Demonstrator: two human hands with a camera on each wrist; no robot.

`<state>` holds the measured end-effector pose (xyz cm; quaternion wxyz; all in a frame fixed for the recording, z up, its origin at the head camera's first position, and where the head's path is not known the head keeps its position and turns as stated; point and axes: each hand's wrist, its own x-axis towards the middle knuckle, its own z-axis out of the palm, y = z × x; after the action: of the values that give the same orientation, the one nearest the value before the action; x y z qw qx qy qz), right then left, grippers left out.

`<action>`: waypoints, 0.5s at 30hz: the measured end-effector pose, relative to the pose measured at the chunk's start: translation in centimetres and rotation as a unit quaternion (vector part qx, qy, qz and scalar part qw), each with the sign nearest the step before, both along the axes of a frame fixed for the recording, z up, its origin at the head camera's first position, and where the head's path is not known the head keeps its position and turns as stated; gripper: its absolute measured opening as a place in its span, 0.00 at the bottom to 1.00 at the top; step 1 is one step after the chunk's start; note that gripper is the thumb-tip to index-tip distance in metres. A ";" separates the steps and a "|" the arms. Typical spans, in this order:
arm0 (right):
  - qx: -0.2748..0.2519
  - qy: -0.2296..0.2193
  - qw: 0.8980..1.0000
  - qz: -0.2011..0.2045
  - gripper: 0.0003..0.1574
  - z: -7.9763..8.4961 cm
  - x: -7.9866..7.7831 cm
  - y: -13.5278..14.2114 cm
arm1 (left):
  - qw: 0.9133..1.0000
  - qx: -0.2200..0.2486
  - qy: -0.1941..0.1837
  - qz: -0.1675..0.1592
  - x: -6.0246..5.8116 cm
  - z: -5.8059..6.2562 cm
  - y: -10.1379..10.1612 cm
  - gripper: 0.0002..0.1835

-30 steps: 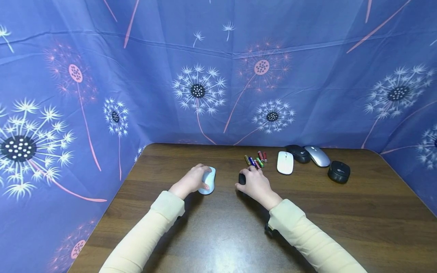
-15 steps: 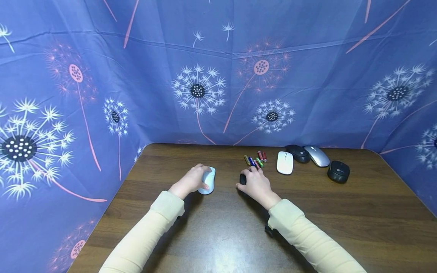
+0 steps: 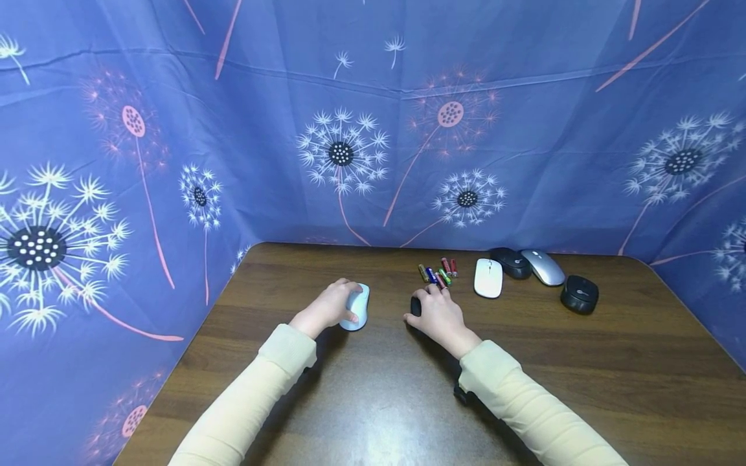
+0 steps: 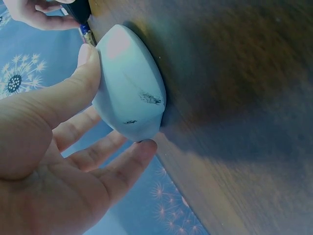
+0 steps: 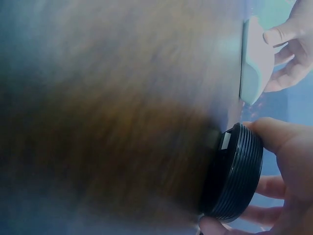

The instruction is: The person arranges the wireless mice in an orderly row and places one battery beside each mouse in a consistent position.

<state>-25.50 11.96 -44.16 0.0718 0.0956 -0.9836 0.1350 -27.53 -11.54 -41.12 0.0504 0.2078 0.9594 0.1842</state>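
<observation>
In the head view, a pale blue computer mouse (image 3: 359,307) lies on the brown table left of the middle. My left hand (image 3: 333,304) grips it between thumb and fingers. The left wrist view shows dark scuffs on the side of this mouse (image 4: 129,83). To the right, my right hand (image 3: 438,316) holds a black computer mouse (image 3: 416,307) on the table, hiding most of it from above. Ridges along the flank of that black mouse (image 5: 239,176) show in the right wrist view, with thumb and fingertips at its opposite ends.
Just beyond my right hand lie several small batteries (image 3: 432,275). Farther right are a white mouse (image 3: 488,278), a black mouse (image 3: 511,263), a silver mouse (image 3: 543,267) and another black mouse (image 3: 579,294). A blue patterned cloth (image 3: 373,213) hangs behind the table (image 3: 373,401).
The head view has shifted very slightly. Both hands keep their hold on the mice, with hardly any movement.
</observation>
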 end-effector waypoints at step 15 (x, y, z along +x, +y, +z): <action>0.012 -0.031 0.999 0.008 0.35 0.6 0.0 0.0 | 1.000 -0.004 0.000 -0.002 -0.2 -0.1 0.0 0.34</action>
<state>-25.46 11.94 -43.57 0.0386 0.1005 -0.9861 0.1267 -27.73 -11.52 -41.24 0.0515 0.2093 0.9597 0.1801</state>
